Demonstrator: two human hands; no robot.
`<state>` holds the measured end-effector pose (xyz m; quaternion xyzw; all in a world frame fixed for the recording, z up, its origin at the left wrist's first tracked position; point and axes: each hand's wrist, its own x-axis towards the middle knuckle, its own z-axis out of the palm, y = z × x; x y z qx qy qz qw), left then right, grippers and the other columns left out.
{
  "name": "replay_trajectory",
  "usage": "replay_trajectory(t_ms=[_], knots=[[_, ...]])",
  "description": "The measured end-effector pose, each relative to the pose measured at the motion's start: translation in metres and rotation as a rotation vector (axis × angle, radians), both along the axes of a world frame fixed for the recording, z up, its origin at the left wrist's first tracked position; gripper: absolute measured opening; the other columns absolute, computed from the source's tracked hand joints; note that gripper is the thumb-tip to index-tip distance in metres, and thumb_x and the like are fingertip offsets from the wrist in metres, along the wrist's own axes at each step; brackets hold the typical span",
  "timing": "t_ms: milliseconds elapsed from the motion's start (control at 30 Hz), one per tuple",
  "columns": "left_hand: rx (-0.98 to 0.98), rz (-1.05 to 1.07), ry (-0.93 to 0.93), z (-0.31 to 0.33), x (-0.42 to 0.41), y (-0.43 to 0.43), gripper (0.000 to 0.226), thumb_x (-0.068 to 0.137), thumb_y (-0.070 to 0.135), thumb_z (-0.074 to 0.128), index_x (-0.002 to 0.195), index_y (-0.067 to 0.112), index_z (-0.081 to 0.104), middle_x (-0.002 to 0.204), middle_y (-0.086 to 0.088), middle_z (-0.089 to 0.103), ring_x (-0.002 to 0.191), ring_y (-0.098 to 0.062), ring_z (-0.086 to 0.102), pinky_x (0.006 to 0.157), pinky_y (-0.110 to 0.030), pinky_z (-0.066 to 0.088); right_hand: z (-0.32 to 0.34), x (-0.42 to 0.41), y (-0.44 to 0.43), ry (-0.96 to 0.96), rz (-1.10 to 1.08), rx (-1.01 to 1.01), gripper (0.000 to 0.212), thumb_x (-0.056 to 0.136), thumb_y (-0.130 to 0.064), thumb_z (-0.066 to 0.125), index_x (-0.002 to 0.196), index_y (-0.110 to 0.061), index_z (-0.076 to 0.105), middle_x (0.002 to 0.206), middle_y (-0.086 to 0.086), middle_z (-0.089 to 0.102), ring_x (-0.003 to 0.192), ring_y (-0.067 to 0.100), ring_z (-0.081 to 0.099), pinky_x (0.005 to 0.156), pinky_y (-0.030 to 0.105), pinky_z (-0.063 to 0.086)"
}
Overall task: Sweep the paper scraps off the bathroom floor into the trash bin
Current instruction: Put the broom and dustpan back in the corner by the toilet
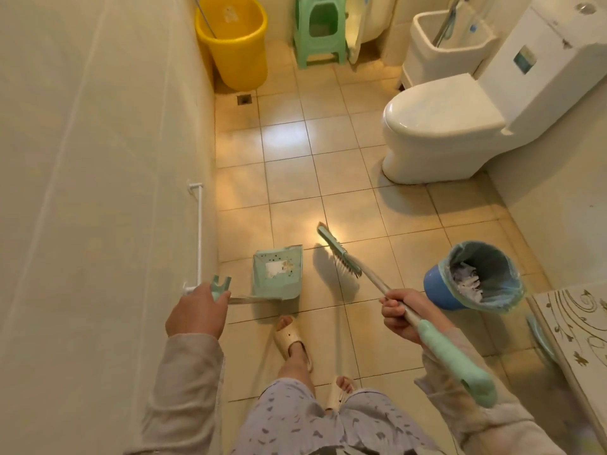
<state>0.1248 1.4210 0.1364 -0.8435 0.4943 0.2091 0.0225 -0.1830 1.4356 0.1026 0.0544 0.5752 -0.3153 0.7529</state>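
My left hand (196,312) grips the handle of a mint-green dustpan (278,274), which rests on the tiled floor with its mouth facing away from me. A pale scrap or label shows inside the pan. My right hand (405,315) holds the metal shaft of a green broom (340,251). Its brush head hangs just right of the dustpan, a little above the floor. The blue trash bin (440,290), lined with a plastic bag, stands to the right and holds crumpled white paper (466,280).
A white toilet (440,126) stands at the right, a yellow bucket (236,47) and a green stool (320,31) at the far end. A white rail (198,238) runs along the left wall. A patterned cabinet edge (571,330) is at the lower right. My slippered feet are below.
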Motion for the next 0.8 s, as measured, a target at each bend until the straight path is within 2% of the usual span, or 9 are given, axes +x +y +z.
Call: replay_trajectory(t_ms=[233, 467, 800], knots=[[-0.010, -0.074, -0.008, -0.003, 0.030, -0.089, 0.036, 0.093, 0.038, 0.048, 0.109, 0.009, 0.060, 0.103, -0.018, 0.067, 0.095, -0.036, 0.062, 0.070, -0.032, 0.045, -0.014, 0.028, -0.061, 0.081, 0.003, 0.087, 0.034, 0.096, -0.005, 0.024, 0.065, -0.012, 0.034, 0.026, -0.002, 0.033, 0.014, 0.005, 0.030, 0.026, 0.004, 0.020], [-0.044, -0.154, 0.006, 0.007, 0.044, -0.178, 0.035, 0.094, 0.038, 0.046, 0.110, 0.010, 0.060, 0.102, -0.015, 0.068, 0.086, -0.031, 0.059, 0.066, -0.031, 0.041, -0.011, 0.039, -0.111, 0.128, -0.101, 0.141, 0.034, 0.094, -0.003, 0.026, 0.063, -0.016, 0.031, 0.026, -0.002, 0.032, 0.015, 0.007, 0.031, 0.026, 0.004, 0.020], [-0.037, -0.160, 0.036, 0.005, 0.041, -0.293, 0.035, 0.093, 0.040, 0.048, 0.106, 0.010, 0.061, 0.103, -0.017, 0.067, 0.095, -0.035, 0.061, 0.075, -0.036, 0.049, -0.018, 0.042, -0.231, 0.155, -0.170, 0.098, 0.030, 0.094, -0.001, 0.023, 0.068, -0.013, 0.033, 0.025, -0.002, 0.032, 0.014, 0.007, 0.030, 0.025, 0.005, 0.022]])
